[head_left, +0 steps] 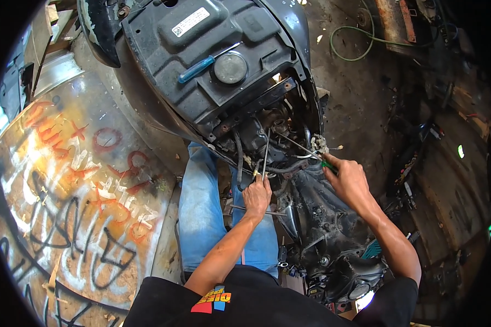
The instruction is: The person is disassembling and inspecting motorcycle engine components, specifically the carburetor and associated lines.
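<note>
My left hand (257,195) is closed around a slim T-handle wrench (267,152), whose shaft reaches into the open engine bay (251,136) of a scooter. Its crossbar (275,213) pokes out on either side below my wrist. From the right, my right hand (348,180) grips a screwdriver (300,145) by its green handle. That blade slants up and left into the same bay, near the wrench shaft. Where both tips meet the parts is too dark to make out. Black hoses (239,158) and a bracket surround them.
A blue-handled screwdriver (197,69) lies on the black plastic tank cover (163,54) beside a round cap (231,67). A graffiti-painted board (82,218) stands at left. Greasy black machine parts (327,240) sit below my right arm. A green hose (335,52) curls on the floor.
</note>
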Demonstrator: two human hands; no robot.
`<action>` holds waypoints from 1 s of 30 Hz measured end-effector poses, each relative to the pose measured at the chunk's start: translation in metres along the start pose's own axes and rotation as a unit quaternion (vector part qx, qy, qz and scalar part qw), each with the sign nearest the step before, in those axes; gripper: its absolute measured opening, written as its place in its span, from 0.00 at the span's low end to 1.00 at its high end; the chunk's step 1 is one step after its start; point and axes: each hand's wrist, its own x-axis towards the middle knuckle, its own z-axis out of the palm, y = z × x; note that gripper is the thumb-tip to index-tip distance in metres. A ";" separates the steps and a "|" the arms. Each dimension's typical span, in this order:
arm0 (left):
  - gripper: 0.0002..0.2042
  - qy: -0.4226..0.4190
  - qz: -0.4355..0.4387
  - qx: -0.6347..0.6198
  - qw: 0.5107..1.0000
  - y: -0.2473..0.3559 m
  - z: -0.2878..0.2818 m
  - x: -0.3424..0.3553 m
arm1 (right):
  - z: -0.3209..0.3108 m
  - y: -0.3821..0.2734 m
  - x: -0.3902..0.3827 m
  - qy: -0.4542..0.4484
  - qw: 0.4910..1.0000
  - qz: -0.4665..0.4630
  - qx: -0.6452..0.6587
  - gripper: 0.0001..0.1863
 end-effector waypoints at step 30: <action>0.19 0.009 -0.026 -0.045 0.999 0.009 -0.004 -0.006 | 0.018 0.028 -0.013 -0.092 0.888 0.241 0.380 0.21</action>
